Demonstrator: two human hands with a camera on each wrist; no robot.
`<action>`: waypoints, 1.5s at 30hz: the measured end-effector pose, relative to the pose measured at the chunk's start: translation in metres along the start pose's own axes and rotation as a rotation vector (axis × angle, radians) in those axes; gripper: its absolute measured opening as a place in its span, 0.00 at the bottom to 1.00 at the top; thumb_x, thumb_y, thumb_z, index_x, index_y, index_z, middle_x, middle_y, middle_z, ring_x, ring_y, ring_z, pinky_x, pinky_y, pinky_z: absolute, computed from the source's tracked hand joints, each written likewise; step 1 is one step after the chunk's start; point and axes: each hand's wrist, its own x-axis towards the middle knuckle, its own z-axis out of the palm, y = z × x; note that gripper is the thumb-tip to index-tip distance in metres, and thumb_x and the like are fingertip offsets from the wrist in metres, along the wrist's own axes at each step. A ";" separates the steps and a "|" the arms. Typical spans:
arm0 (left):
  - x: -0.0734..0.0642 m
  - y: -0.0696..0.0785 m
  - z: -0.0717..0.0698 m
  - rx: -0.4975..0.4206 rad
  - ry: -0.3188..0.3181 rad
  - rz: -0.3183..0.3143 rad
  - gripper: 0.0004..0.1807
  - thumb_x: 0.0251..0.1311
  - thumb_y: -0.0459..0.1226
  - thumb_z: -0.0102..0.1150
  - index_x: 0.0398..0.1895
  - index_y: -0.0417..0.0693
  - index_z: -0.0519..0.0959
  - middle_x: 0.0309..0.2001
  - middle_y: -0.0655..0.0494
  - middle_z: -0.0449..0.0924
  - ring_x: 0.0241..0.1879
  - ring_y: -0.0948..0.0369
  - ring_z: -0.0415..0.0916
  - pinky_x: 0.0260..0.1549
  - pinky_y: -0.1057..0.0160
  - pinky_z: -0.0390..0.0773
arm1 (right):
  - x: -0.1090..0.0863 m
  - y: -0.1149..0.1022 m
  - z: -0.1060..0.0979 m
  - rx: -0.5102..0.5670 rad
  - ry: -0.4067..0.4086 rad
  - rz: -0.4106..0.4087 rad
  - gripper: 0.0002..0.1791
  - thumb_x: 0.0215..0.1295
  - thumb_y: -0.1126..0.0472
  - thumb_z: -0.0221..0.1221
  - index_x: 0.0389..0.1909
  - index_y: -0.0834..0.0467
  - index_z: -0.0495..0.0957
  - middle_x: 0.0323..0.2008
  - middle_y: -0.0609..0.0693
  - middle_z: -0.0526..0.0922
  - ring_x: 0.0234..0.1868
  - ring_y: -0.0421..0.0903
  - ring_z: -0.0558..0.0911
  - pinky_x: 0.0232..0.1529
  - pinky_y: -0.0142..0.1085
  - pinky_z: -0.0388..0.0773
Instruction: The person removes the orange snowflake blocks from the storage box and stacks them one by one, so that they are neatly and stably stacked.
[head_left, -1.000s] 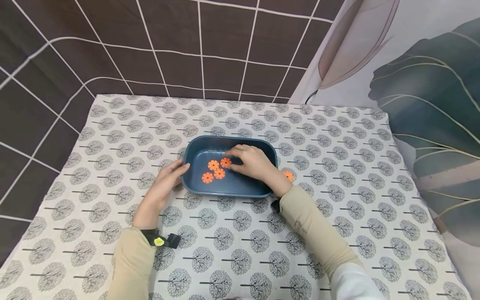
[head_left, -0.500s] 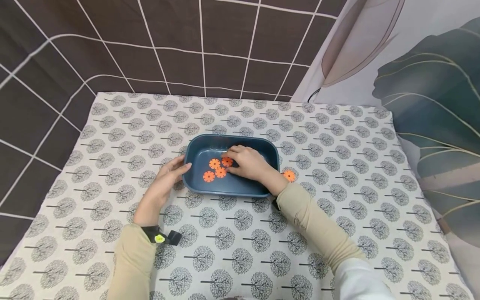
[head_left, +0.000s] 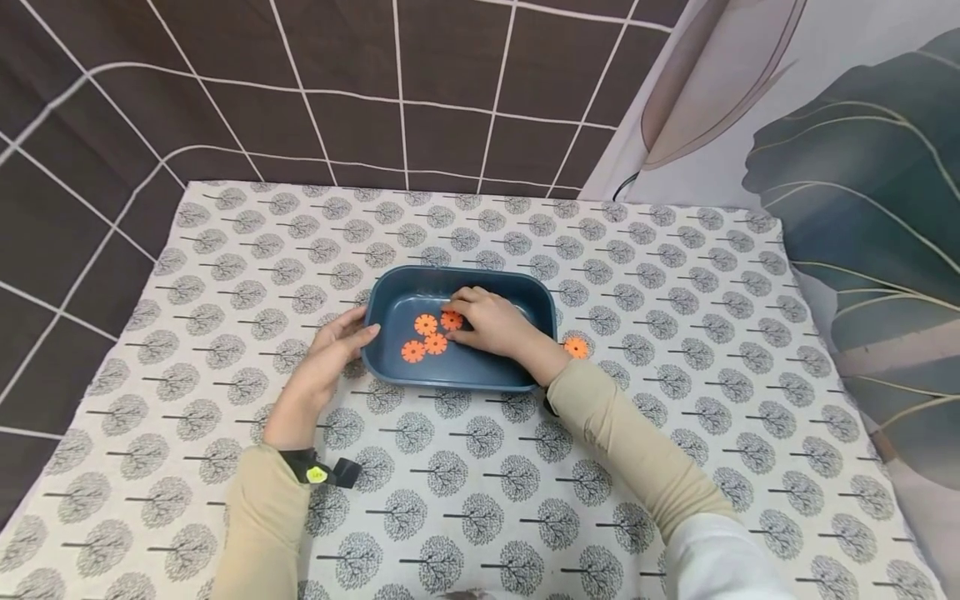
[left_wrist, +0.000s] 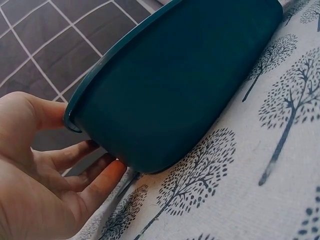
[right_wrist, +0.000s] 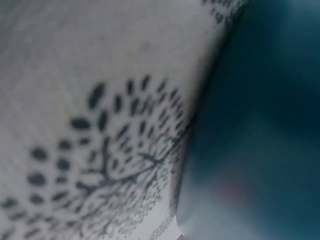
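- The blue tray (head_left: 465,372) sits on the tree-print surface (head_left: 675,454), open side up; its long axis runs left to right, roughly along the surface's far edge, with the right end angled slightly toward the person.
- The left hand (head_left: 322,360) holds the tray's left end: thumb over the rim, the other fingers against the outer wall below it. The tray extends rightward from this grip.
- The right hand (head_left: 495,325) reaches in over the tray's near right corner, fingers pointing left.
- Its grip is narrow, thumb and fingers bent round the far-right disc (head_left: 452,321); how firmly, I cannot tell.
- That orange disc is round and notched, with no long axis, and lies between the fingertips and thumb tip.
- Left of this grip lie the far-left disc (head_left: 425,325), the middle disc (head_left: 435,343) and the near-left disc (head_left: 412,352), flat on the tray's floor.
- The outer disc (head_left: 576,347) lies flat on the surface, just beyond the tray's right end, beside the right forearm.
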 end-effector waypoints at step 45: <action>-0.002 -0.002 0.002 -0.013 0.008 0.050 0.33 0.64 0.36 0.51 0.72 0.46 0.53 0.69 0.45 0.57 0.57 0.59 0.64 0.58 0.59 0.63 | 0.007 0.002 0.001 0.230 -0.112 0.218 0.20 0.58 0.53 0.63 0.47 0.59 0.75 0.42 0.52 0.73 0.42 0.46 0.72 0.45 0.37 0.72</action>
